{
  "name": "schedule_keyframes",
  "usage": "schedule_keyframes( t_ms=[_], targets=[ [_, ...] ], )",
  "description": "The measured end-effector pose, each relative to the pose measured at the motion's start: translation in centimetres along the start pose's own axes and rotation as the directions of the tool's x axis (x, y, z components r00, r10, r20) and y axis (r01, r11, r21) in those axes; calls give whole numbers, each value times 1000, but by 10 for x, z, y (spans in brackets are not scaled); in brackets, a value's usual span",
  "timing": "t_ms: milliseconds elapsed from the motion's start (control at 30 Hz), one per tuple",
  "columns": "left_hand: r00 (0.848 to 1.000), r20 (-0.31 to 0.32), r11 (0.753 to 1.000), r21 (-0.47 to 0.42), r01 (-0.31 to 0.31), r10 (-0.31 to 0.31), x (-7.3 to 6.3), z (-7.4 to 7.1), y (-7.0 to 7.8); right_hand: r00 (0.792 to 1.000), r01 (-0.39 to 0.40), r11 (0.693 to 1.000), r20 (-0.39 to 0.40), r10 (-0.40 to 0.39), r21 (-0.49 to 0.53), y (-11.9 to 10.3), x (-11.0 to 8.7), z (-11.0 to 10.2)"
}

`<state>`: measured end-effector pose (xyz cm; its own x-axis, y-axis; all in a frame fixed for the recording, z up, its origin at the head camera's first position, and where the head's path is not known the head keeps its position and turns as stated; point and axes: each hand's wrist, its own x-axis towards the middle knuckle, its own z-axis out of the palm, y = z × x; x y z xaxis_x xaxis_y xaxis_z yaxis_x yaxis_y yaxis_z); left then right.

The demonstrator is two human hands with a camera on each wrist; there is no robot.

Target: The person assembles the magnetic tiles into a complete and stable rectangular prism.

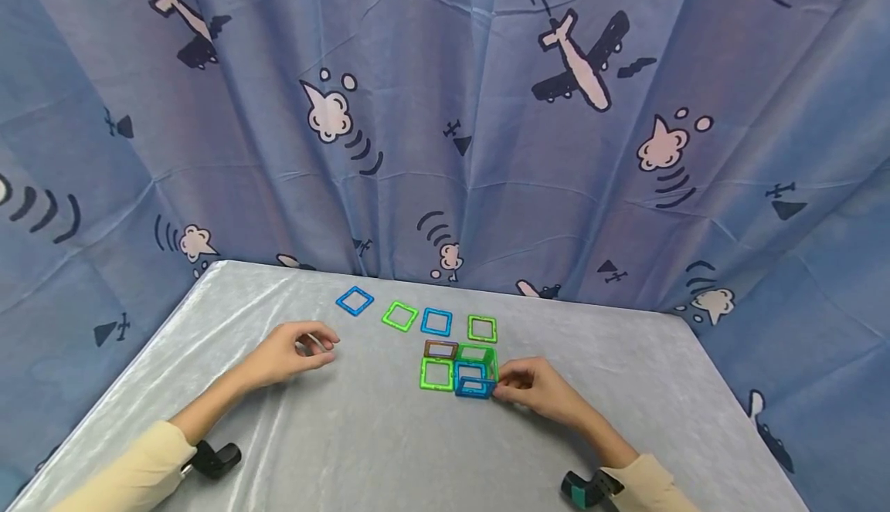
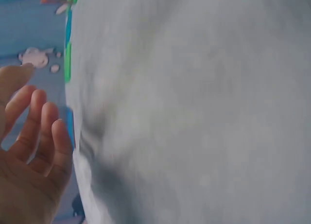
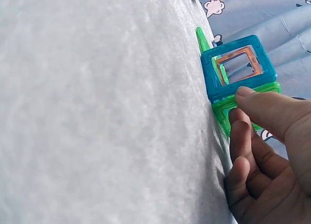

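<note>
Square magnetic tiles with coloured frames form a small structure on the table. At its front right, a blue magnetic tile (image 1: 476, 395) stands on edge, joined at a corner to an upright green tile (image 3: 270, 88). My right hand (image 1: 538, 390) pinches at that corner, thumb tip on the blue frame and curled fingers beside the green one. A flat green tile (image 1: 422, 374) forms the left part, with an upright orange-brown tile (image 1: 427, 350) behind it. My left hand (image 1: 295, 352) hovers over the table to the left, fingers loosely bent, holding nothing.
Behind the structure lies a row of loose tiles: a blue one (image 1: 365, 293) farthest left, a green one (image 1: 394, 325), another blue one (image 1: 435, 333) and another green one (image 1: 483, 340). A pale cloth (image 1: 361, 450) covers the table. A blue patterned curtain (image 1: 417, 110) hangs at the back.
</note>
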<state>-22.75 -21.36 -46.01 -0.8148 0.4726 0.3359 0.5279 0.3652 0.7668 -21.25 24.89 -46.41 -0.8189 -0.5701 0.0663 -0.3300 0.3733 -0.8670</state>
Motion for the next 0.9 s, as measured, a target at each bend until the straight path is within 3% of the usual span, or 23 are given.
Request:
schedule_keyframes(
  t_ms=[167,367,633,900],
  targets=[
    [1000,-7,1000,-8,31,-31,-5,-12,-8,1000,11,1000,-3,-11,8,-1,0,1],
    [998,-19,998,-1,67,-67,-3,-15,-15,999,40,999,-21,-40,-15,1,-1,-1],
    [998,-27,998,7,61,-61,7,-13,-18,999,38,998,-27,-39,-46,1,-2,-4],
    [995,-13,995,2,104,-103,28,-15,-20,998,65,997,-20,-65,-36,0,1,-4]
  ],
)
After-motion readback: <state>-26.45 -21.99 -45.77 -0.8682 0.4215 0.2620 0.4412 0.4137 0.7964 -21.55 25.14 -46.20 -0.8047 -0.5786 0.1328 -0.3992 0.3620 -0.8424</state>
